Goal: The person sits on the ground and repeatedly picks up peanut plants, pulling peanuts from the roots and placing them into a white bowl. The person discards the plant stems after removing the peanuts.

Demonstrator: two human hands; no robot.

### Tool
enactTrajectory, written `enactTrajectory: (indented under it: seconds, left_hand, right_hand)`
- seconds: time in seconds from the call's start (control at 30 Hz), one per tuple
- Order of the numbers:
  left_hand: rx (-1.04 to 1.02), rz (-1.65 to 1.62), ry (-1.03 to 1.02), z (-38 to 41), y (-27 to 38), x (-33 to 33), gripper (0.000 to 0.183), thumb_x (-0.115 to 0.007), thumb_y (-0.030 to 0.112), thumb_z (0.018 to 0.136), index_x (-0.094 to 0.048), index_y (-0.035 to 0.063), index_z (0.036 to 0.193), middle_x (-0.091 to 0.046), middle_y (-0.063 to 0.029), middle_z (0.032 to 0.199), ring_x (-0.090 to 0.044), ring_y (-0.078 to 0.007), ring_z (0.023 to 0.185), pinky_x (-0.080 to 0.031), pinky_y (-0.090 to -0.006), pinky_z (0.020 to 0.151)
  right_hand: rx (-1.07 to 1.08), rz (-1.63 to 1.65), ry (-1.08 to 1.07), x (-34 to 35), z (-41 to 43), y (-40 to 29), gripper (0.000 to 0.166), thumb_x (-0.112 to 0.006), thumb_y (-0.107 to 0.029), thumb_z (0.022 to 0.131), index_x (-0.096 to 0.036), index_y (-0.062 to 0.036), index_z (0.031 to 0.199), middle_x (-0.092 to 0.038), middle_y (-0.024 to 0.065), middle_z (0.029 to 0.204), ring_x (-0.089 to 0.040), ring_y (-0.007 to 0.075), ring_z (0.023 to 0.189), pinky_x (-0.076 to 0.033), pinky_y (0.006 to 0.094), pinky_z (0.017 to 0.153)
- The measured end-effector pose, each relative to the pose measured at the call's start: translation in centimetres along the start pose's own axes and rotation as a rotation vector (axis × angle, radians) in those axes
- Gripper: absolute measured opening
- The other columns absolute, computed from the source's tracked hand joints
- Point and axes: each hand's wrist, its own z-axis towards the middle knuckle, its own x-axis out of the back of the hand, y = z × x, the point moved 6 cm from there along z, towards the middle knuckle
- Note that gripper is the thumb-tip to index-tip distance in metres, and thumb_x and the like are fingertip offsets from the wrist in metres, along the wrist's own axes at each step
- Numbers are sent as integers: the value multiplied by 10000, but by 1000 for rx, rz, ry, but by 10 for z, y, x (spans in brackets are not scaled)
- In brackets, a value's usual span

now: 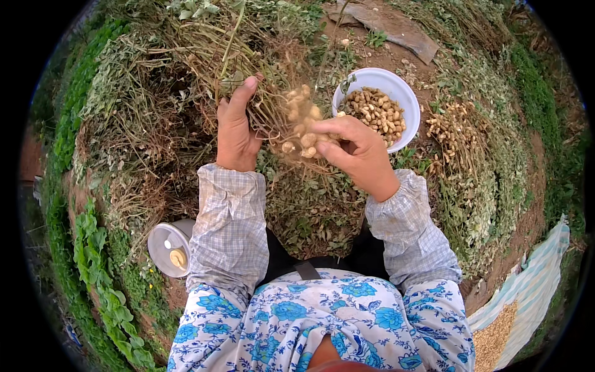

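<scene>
My left hand (238, 128) grips a bunch of pulled peanut plants (209, 60) near the roots, its thumb raised over the stems. From the roots hangs a cluster of peanut pods (302, 121), partly blurred. My right hand (355, 149) has its thumb and index finger on pods at the right side of this cluster; its other fingers are curled. Just beyond the right hand stands a white plastic basin (411, 109), partly filled with loose peanuts (376, 111). A leafy sprig lies over its left rim.
Dried peanut plants (139, 121) are heaped on the left. More plants with pods (458, 130) lie right of the basin. A whitish bucket (168, 251) is at lower left, a striped sheet (534, 288) with small tan pieces at lower right, and a flattened brown sheet (395, 25) at the top.
</scene>
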Motion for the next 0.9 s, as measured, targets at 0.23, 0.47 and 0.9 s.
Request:
enactTrajectory:
  seconds: [0.23, 0.47, 0.9]
  left_hand:
    - [56, -14, -13, 6, -8, 8, 344, -628, 202, 921, -603, -22, 1181, -703, -151, 1014, -713, -248, 872, -623, -377, 759]
    - [9, -55, 54, 9, -2, 17, 327, -630, 203, 918, -611, -17, 1159, -711, -149, 959, -718, -244, 827, -630, -372, 725]
    - [61, -25, -22, -1, 3, 8, 367, -625, 241, 922, -609, -28, 1171, -706, -131, 1025, -707, -217, 888, -634, -347, 732]
  right_hand:
    - [-222, 440, -62, 8, -3, 7, 227, -697, -27, 873, -676, 0, 1098, -656, 34, 1043, -667, 94, 875, -517, 207, 699]
    - [-285, 492, 31, 22, -10, 12, 227, -692, -14, 867, -667, -18, 1092, -647, 2, 956, -609, 53, 745, -490, 194, 644]
    - [-221, 279, 478, 122, 6, 44, 263, -676, -89, 911, -614, -6, 1153, -628, -4, 900, -536, 48, 669, -461, 189, 583]
